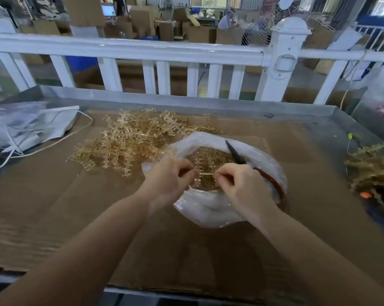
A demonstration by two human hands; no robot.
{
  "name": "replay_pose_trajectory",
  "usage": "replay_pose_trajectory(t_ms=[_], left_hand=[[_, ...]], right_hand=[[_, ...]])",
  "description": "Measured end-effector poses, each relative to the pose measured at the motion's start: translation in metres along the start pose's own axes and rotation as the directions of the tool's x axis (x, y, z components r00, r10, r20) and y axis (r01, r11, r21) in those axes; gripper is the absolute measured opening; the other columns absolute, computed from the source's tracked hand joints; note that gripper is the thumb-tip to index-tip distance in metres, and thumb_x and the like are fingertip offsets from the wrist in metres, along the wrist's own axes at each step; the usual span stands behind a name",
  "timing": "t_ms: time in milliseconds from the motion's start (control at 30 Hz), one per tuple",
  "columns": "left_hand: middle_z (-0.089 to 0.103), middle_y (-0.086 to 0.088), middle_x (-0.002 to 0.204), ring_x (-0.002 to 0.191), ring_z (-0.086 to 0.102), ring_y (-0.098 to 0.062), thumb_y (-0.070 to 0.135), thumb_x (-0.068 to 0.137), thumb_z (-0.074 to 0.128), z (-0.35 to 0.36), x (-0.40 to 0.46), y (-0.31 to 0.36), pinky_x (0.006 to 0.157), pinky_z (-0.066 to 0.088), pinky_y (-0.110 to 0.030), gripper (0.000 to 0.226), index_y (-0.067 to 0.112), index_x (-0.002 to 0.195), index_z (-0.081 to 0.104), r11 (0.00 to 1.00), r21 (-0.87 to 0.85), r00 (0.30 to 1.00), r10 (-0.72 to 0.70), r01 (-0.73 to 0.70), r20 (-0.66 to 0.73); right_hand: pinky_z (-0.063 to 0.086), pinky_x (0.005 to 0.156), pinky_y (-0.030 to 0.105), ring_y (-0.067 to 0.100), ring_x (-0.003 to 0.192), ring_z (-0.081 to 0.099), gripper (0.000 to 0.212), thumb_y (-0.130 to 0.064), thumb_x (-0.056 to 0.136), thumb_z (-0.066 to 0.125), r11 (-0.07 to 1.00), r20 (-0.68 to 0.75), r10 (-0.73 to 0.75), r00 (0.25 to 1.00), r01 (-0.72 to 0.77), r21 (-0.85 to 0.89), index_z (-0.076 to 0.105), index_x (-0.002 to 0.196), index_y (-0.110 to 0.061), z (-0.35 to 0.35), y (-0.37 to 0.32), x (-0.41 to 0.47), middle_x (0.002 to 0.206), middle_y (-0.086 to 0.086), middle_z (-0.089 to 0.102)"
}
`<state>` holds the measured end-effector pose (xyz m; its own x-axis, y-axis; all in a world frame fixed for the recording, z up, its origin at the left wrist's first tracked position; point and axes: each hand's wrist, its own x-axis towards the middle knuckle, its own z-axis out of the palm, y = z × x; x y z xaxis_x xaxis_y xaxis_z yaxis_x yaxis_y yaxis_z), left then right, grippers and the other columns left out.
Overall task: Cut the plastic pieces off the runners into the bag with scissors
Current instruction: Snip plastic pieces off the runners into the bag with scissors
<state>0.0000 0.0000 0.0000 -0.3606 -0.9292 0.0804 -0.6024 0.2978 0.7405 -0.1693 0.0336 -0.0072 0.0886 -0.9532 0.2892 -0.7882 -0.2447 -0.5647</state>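
A brown cardboard sheet (54, 206) covers most of the counter (332, 131), which is grey metal with a raised edge at the back. At the left side lies a crumpled grey plastic bag (25, 124) with white cords (54, 142) trailing from it. At the right edge sits a blurry dark green pile (372, 168) with a small orange bit (366, 195) near it. A white fence (142, 51) with thick slats and a fat post (281, 60) runs across the top half of the frame. Behind it are lots of brown cardboard boxes (142, 21), a wire fan (268, 21) at the upper right, and a lit screen (108, 10) at the upper left.
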Motion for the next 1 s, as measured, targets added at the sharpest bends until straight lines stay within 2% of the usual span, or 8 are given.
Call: replay_pose_trajectory(t_ms=[100,267,400,500,667,800,900,1000], left_hand=[[0.066,0.006,0.078,0.071,0.060,-0.009,0.021,0.093,0.058,0.013,0.027,-0.004,0.065,0.049,-0.022,0.012,0.017,0.095,0.069,0.990,0.122,0.980,-0.047,0.071,-0.194],[0.066,0.001,0.090,0.075,0.054,-0.010,0.021,0.091,0.060,0.038,0.042,-0.015,0.064,0.038,-0.020,0.010,0.016,0.097,0.066,0.966,0.184,0.955,-0.130,0.183,-0.268],[0.064,-0.001,0.089,0.084,0.059,-0.019,0.030,0.089,0.064,0.046,0.047,-0.019,0.070,0.042,-0.026,0.020,0.012,0.096,0.063,0.950,0.177,0.933,-0.194,0.256,-0.305],[0.065,-0.002,0.085,0.082,0.061,-0.019,0.036,0.086,0.067,0.048,0.048,-0.020,0.071,0.046,-0.028,0.025,0.012,0.093,0.064,0.949,0.151,0.927,-0.222,0.277,-0.303],[0.058,0.009,0.074,0.075,0.059,-0.011,0.035,0.084,0.070,0.049,0.049,-0.027,0.071,0.047,-0.027,0.024,0.015,0.097,0.066,0.954,-0.035,0.920,-0.296,0.297,-0.256],[0.066,0.006,0.079,0.077,0.063,-0.010,0.032,0.079,0.075,0.048,0.051,-0.028,0.076,0.053,-0.031,0.014,0.023,0.084,0.065,0.933,-0.194,0.913,-0.344,0.304,-0.221],[0.064,0.008,0.073,0.071,0.061,-0.009,0.030,0.079,0.076,0.047,0.053,-0.026,0.063,0.048,-0.025,0.016,0.026,0.074,0.061,0.925,-0.241,0.910,-0.349,0.296,-0.224],[0.062,0.007,0.070,0.066,0.058,-0.007,0.026,0.079,0.076,0.047,0.056,-0.025,0.057,0.043,-0.023,0.019,0.026,0.072,0.059,0.909,-0.299,0.905,-0.362,0.290,-0.223]], right_hand=[[0.042,0.075,0.021,0.015,0.089,0.062,0.015,-0.016,0.093,0.056,0.992,-0.078,0.087,0.993,-0.094,-0.089,0.071,0.097,-0.013,0.011,0.014,0.021,0.094,0.002,0.070],[0.042,0.076,0.021,0.019,0.094,0.063,0.018,-0.017,0.094,0.053,0.963,-0.099,0.185,0.978,-0.200,-0.180,0.069,0.102,-0.015,0.022,0.028,0.031,0.100,0.003,0.070],[0.043,0.079,0.022,0.020,0.094,0.063,0.018,-0.015,0.094,0.052,0.957,-0.113,0.185,0.976,-0.204,-0.204,0.069,0.101,-0.014,0.026,0.027,0.037,0.099,0.004,0.069],[0.045,0.084,0.025,0.020,0.100,0.061,0.020,-0.015,0.093,0.053,0.949,-0.129,0.199,0.971,-0.224,-0.222,0.068,0.105,-0.014,0.025,0.027,0.039,0.105,0.004,0.068],[0.046,0.087,0.028,0.021,0.102,0.061,0.021,-0.017,0.093,0.054,0.942,-0.099,0.221,0.970,-0.238,-0.236,0.068,0.108,-0.015,0.025,0.026,0.040,0.107,0.004,0.068],[0.047,0.089,0.028,0.020,0.102,0.061,0.021,-0.018,0.094,0.054,0.949,-0.083,0.224,0.971,-0.237,-0.208,0.069,0.109,-0.015,0.023,0.026,0.039,0.108,0.004,0.069],[0.045,0.092,0.030,0.022,0.107,0.057,0.023,-0.014,0.094,0.051,0.941,-0.115,0.256,0.960,-0.274,-0.198,0.066,0.111,-0.013,0.019,0.027,0.038,0.112,0.006,0.065],[0.039,0.095,0.035,0.026,0.113,0.049,0.028,-0.009,0.088,0.046,0.865,-0.198,0.359,0.912,-0.405,-0.296,0.058,0.114,-0.009,0.010,0.029,0.035,0.119,0.010,0.056]])
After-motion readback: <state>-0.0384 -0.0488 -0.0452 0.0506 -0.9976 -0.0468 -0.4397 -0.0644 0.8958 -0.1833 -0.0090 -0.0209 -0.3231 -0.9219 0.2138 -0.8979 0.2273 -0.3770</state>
